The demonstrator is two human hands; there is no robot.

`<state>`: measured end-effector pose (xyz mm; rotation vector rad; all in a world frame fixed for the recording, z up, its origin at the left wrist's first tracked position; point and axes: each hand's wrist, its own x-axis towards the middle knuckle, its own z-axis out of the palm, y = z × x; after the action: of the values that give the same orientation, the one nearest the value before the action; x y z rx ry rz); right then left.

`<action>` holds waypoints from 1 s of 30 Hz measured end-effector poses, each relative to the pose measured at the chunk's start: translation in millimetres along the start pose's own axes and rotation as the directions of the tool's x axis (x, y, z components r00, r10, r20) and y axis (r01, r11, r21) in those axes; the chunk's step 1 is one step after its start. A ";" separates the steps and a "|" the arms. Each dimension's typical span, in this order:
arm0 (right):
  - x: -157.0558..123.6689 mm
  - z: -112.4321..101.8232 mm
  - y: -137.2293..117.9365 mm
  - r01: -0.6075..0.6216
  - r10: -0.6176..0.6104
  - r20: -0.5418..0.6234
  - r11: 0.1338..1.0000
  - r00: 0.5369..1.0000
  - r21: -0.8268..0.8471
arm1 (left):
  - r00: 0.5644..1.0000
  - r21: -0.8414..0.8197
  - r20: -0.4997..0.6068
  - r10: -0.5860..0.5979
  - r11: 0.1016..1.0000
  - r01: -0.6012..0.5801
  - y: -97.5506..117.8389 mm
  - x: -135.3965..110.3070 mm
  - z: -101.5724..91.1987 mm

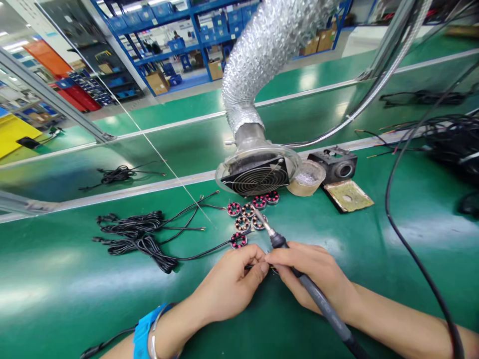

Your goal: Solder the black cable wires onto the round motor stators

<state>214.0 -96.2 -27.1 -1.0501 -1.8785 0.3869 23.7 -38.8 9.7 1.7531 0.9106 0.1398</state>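
Note:
My right hand (pixel 318 274) is closed round a soldering iron (pixel 279 240), its metal tip pointing up and away over a group of small round motor stators. My left hand (pixel 234 281) is pinched shut, its fingertips meeting those of my right hand. A small dark piece with thin wires shows between the fingertips, mostly hidden, so its kind is unclear. Just beyond lie several ring-shaped stators with red or copper windings, one stator (pixel 238 241) nearest my left hand. A black cable (pixel 204 253) runs from the left up to that stator.
Coiled black cables (pixel 130 224) lie on the green table (pixel 56 279) at left. A fume extractor (pixel 258 174) with a silver duct (pixel 247 75) stands behind the stators. To its right are a round tub (pixel 307 179), an iron stand (pixel 337 167) and a sponge tray (pixel 349 196).

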 end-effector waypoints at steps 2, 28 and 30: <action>-0.6 -1.3 -1.1 -0.028 0.029 -0.008 0.999 1.000 0.045 | 0.999 0.097 -0.030 0.014 0.995 -0.011 3.5 -2.0 -1.2; -4.8 -0.2 3.2 -0.221 0.216 0.057 0.969 0.975 0.108 | 0.980 -0.501 -0.001 -0.197 0.849 0.170 -8.9 6.9 9.8; -3.6 1.3 3.1 -0.211 0.206 0.054 0.971 0.977 0.111 | 0.984 -0.470 -0.014 -0.178 0.869 0.151 -10.1 7.5 10.0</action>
<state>215.2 -97.0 -31.8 -1.1722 -1.7641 0.6372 29.0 -40.7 -5.3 1.2211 0.9702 0.2761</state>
